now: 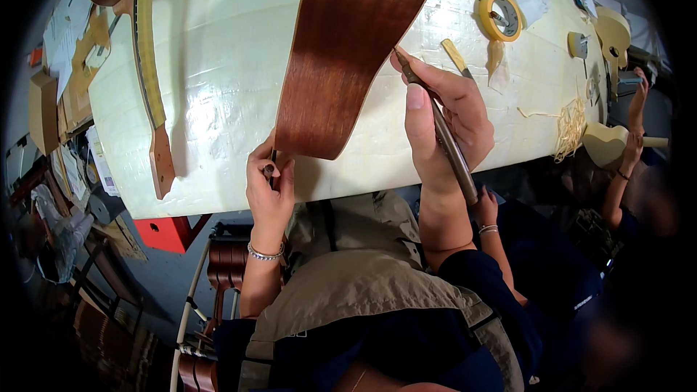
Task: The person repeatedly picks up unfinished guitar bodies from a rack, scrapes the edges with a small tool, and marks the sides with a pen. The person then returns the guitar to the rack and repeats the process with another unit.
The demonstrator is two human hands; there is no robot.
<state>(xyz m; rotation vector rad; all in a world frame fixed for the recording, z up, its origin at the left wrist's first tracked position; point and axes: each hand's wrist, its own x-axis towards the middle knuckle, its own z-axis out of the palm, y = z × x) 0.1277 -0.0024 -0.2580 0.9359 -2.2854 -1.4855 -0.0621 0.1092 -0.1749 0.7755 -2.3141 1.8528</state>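
- The curved brown wooden panel (341, 51) lies on the pale worktable (225, 65), running from the top edge of the view down to the table's near edge, its rounded end overhanging slightly at about 6 o'clock of the table.
- The left hand (268, 189) is at the panel's lower end, at 7 o'clock of it, fingers closed around a small dark tool (268, 170) and pressed against the panel's edge.
- The right hand (443, 120) sits at 3 o'clock of the panel, fingers wrapped tight on a long slender tool (446, 141) whose tip touches the panel's right edge.
- A roll of yellow tape (498, 16) lies at 1 o'clock of the right hand, with a small yellow strip (456, 56) between them.
- A heap of pale shavings (571, 128) lies at 3 o'clock of the right hand, near the table's edge.
- An instrument neck with a pale fingerboard (149, 65) lies well apart at 9 o'clock of the panel.
- Another person's hand (633, 149) holds a pale wooden piece (606, 141) at the far right.
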